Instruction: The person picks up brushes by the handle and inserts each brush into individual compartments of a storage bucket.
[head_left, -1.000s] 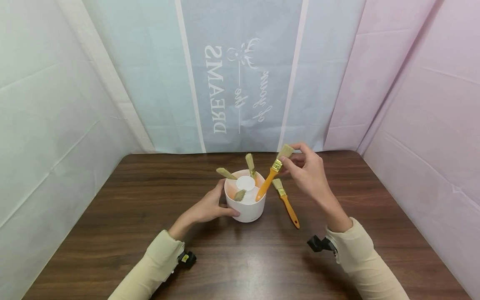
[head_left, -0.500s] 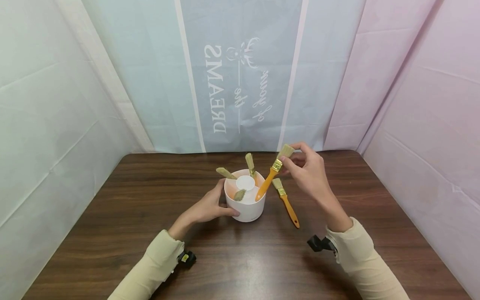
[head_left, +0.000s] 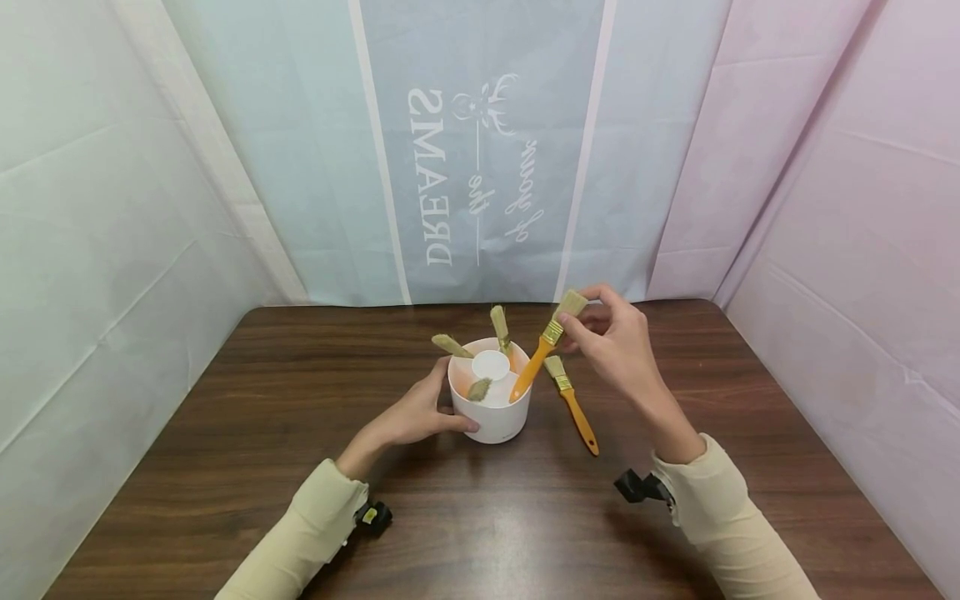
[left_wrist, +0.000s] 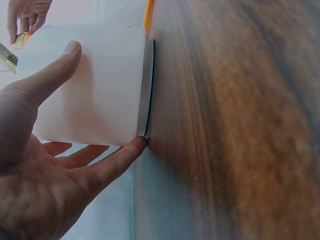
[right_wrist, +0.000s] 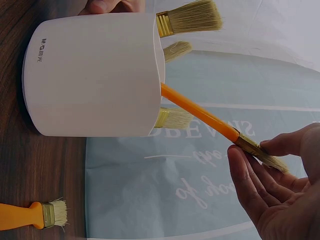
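A white round pen holder (head_left: pixel 491 421) with inner dividers stands on the table. My left hand (head_left: pixel 416 412) grips its left side, thumb across the front wall in the left wrist view. Three paintbrushes stand in it bristles up: one brush (head_left: pixel 451 345) leans left, another brush (head_left: pixel 500 327) is at the back, and a third brush (head_left: pixel 480 389) is at the front. My right hand (head_left: pixel 615 337) pinches a yellow-handled paintbrush (right_wrist: pixel 200 112) near its ferrule and bristles. That brush slants down, its handle end inside the holder's right rim.
Another yellow-handled paintbrush (head_left: pixel 576 412) lies on the dark wooden table (head_left: pixel 300 375), right of the holder, below my right hand. A blue printed cloth (head_left: pixel 480 50) hangs behind the table, with pale cloth walls (head_left: pixel 862 250) on the sides.
Almost nothing differs. Both hands keep their places, and the held paintbrush has shifted very slightly down and left at the holder's rim.
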